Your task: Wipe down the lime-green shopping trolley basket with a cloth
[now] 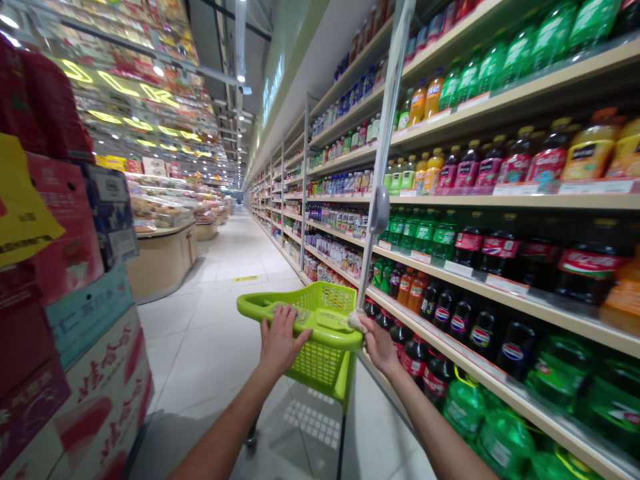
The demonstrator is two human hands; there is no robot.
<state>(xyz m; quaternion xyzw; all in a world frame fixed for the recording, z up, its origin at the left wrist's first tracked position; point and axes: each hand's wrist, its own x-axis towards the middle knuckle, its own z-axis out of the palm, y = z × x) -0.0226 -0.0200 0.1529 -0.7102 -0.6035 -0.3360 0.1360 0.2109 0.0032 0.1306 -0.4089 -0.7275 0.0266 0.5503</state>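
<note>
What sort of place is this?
Almost certainly a supermarket aisle: shelves of bottled drinks line the right, a green shopping cart is under the person's hands, and stacked cartons stand left.

A lime-green plastic shopping cart (323,360), its basket walls (311,371) pierced with small holes and its broad looped handle (327,338) nearest, stands upright on the tiled floor (200,343) in the near middle, a crumpled white wad (356,320) at the handle's right corner.
</note>
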